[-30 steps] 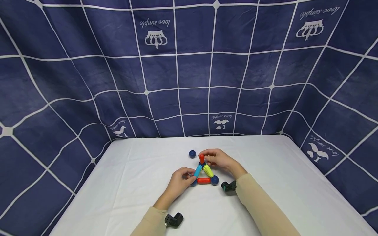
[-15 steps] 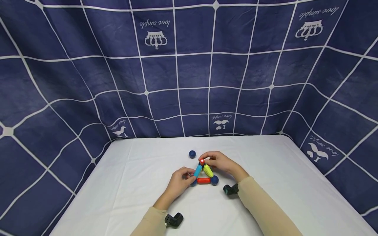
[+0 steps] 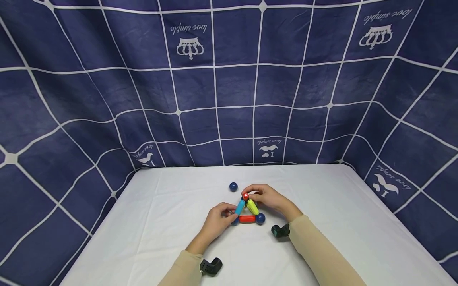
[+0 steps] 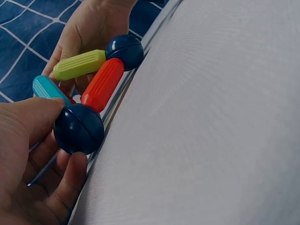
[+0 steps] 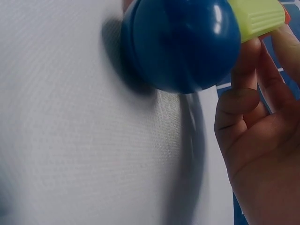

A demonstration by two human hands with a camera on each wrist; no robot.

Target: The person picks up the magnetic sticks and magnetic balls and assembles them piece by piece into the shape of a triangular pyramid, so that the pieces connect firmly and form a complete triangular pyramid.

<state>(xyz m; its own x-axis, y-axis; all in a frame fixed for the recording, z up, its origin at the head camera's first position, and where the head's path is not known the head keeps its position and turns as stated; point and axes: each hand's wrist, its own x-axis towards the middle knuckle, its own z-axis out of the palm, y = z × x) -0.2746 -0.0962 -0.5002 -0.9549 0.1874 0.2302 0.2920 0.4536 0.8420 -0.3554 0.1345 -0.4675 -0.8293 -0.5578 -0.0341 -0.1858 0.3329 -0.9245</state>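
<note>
A triangle of magnetic building rods lies on the white table: a red rod (image 3: 247, 219) in front, a light-blue rod (image 3: 240, 207) on the left and a yellow-green rod (image 3: 253, 207) on the right. Dark-blue balls join its corners. My left hand (image 3: 216, 219) holds the front-left ball (image 4: 78, 129) between thumb and fingers, the thumb also against the light-blue rod. At the far corner, my right hand (image 3: 266, 196) pinches a second red rod (image 3: 245, 196), whose pale end faces the head camera. The front-right ball (image 5: 183, 44) fills much of the right wrist view.
One loose dark-blue ball (image 3: 233, 186) lies just beyond the triangle. The white-covered table (image 3: 161, 198) reaches back to a navy checked curtain (image 3: 236, 87), which also runs along both sides. Dark wrist cameras (image 3: 212, 267) stick out from both sleeves.
The second red rod has tipped from showing its long side to showing its pale end. My right hand has shifted slightly with it. My left hand and the triangle hold still.
</note>
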